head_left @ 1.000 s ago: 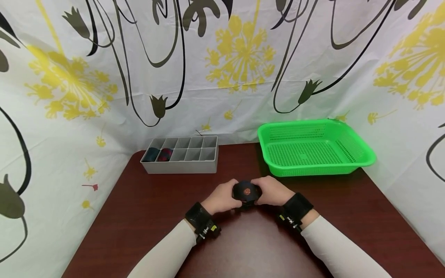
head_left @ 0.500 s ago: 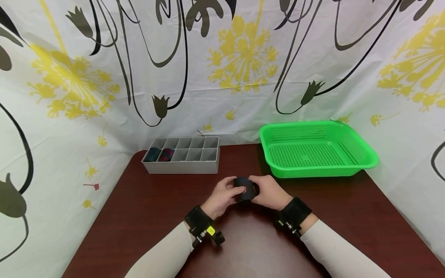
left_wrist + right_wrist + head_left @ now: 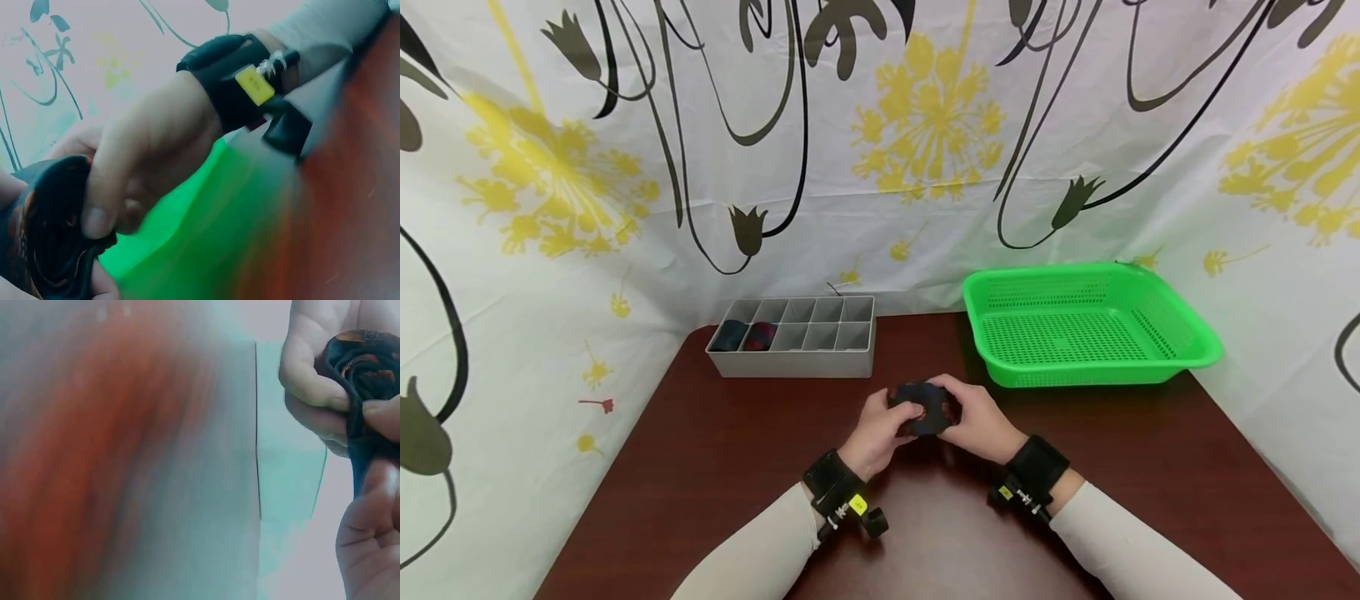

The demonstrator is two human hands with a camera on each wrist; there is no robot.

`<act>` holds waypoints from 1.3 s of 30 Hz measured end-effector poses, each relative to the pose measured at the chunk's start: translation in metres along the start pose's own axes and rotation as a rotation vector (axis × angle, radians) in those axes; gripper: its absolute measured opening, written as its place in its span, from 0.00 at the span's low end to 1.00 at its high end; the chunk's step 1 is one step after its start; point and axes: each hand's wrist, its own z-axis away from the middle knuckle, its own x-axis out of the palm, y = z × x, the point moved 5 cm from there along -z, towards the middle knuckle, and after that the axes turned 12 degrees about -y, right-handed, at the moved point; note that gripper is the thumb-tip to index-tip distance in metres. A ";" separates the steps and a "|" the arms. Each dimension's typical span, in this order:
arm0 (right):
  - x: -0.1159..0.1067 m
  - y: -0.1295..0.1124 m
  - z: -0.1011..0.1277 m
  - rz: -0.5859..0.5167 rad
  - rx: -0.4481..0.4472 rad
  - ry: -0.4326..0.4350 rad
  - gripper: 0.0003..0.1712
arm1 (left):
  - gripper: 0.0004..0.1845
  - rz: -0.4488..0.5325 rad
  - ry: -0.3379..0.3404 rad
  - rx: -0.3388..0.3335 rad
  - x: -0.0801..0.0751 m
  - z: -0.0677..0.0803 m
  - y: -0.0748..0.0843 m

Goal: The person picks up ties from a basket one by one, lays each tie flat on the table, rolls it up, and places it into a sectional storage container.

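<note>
Both hands (image 3: 928, 417) grip rolled sock (image 3: 922, 408); wrist views reveal orange

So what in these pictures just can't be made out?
- The dark rolled cloth: in the head view both hands, left hand and right hand, cover most of it; its full shape and pattern stay hidden.
- Left wrist view: the green basket and table are motion-blurred, and the roll is cut off by the edge.
- Right wrist view: everything left of the fingers is a smear.
- The two dark rolls in the grey organizer are too small to identify.
</note>
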 end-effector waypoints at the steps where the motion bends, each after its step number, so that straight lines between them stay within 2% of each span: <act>1: 0.000 0.002 0.001 -0.045 0.006 -0.003 0.36 | 0.29 -0.033 0.026 0.035 -0.003 -0.002 0.005; 4: 0.001 0.011 0.002 -0.204 0.026 0.002 0.45 | 0.29 -0.173 0.165 0.166 -0.023 -0.009 0.033; 7: 0.004 0.025 0.002 -0.346 0.074 0.020 0.46 | 0.30 -0.261 0.336 0.248 -0.060 -0.011 0.068; 9: 0.007 0.036 0.003 -0.419 0.115 0.031 0.44 | 0.32 -0.285 0.438 0.245 -0.089 -0.007 0.087; 12: 0.013 0.051 0.002 -0.513 0.177 0.030 0.42 | 0.32 -0.275 0.522 0.220 -0.133 -0.002 0.105; 15: 0.017 0.058 0.003 -0.569 0.215 0.028 0.41 | 0.31 -0.232 0.543 0.194 -0.168 0.003 0.109; 16: 0.017 0.059 0.003 -0.578 0.225 0.025 0.41 | 0.31 -0.211 0.541 0.190 -0.176 0.004 0.109; 18: 0.017 0.059 0.003 -0.577 0.239 0.020 0.41 | 0.33 -0.223 0.580 0.173 -0.190 0.006 0.106; 20: 0.017 0.059 0.003 -0.572 0.246 0.017 0.40 | 0.35 -0.309 0.631 0.158 -0.198 0.006 0.104; 23: 0.015 0.058 0.002 -0.563 0.247 0.012 0.39 | 0.36 -0.528 0.722 0.126 -0.201 0.006 0.104; 26: 0.014 0.057 0.001 -0.555 0.246 0.012 0.37 | 0.35 -0.687 0.749 0.120 -0.197 0.005 0.105; 29: 0.014 0.057 0.001 -0.545 0.249 0.011 0.36 | 0.33 -0.771 0.771 0.110 -0.194 0.007 0.107; 34: 0.015 0.060 0.003 -0.521 0.246 0.009 0.34 | 0.32 -0.843 0.804 0.072 -0.197 0.010 0.106; 39: 0.015 0.060 0.003 -0.508 0.237 0.003 0.33 | 0.33 -0.912 0.799 0.054 -0.197 0.010 0.106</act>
